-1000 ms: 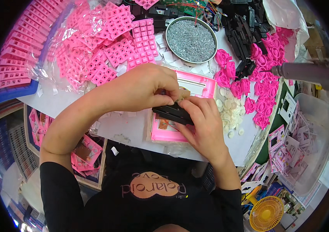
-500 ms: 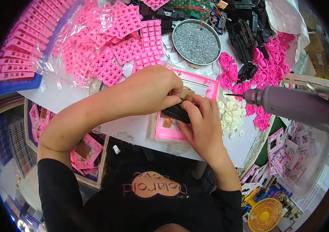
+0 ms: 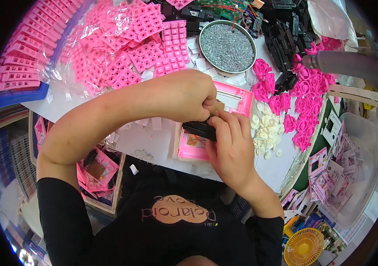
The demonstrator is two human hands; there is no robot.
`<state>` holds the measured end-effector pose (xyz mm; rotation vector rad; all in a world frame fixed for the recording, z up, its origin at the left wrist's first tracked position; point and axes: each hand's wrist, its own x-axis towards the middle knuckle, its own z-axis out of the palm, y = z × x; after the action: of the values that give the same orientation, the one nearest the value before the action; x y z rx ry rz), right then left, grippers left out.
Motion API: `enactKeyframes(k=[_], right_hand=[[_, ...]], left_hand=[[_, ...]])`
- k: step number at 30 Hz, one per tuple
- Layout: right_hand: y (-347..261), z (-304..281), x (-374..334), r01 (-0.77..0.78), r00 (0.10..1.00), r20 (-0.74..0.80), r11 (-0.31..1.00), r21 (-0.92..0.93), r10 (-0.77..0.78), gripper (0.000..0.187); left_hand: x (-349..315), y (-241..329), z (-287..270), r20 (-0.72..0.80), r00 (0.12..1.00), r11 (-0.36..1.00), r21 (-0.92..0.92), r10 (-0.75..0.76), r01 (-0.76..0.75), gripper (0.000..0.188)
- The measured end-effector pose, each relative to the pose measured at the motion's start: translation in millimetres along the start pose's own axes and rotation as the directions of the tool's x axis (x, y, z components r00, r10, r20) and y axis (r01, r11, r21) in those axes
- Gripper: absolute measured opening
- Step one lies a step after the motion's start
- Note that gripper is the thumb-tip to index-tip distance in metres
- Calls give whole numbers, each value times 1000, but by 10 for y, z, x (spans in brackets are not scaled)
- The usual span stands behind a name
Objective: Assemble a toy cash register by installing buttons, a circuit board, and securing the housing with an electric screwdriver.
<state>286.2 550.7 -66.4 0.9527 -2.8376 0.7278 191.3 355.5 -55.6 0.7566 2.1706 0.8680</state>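
Over a pink plastic housing at the middle of the table, my two hands are close together. My right hand is closed round a long black plastic part, which lies at a slant above the housing. My left hand is curled, thumb against fingers, at the far side of that part. A small brown circuit board shows right beside its fingertips. What the left fingers pinch is hidden. Orange wires and a brown piece are visible inside the housing.
A round tin of screws stands behind the housing. Pink keypads are piled at the back left; white discs, pink rings and black parts lie right. An electric screwdriver hangs at the right.
The electric screwdriver has swung away from my hands, up and to the right. My left hand has shifted slightly right and away from me; the black part has turned a little.
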Motion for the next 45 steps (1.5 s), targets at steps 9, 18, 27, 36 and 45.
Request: enactKeyframes(k=[9, 18, 27, 36, 45], right_hand=[[145, -72, -37, -6, 1000, -9, 981, 195, 8, 59], [153, -325, -15, 69, 996, -61, 986, 154, -61, 50], [981, -1466, 290, 201, 716, -675, 872, 447, 181, 87], [781, -1132, 807, 131, 991, -107, 421, 897, -79, 65], [191, -389, 568, 264, 965, -256, 192, 945, -66, 39]], left_hand=[[14, 54, 9, 2, 999, 999, 26, -33, 33, 14], [-1, 53, 39, -36, 999, 998, 62, 22, -19, 13], [-572, 24, 472, -524, 812, 963, 211, 257, -168, 42], [-461, -134, 780, -531, 809, 968, 144, 253, -208, 53], [-456, -187, 833, -538, 812, 972, 66, 227, -228, 53]])
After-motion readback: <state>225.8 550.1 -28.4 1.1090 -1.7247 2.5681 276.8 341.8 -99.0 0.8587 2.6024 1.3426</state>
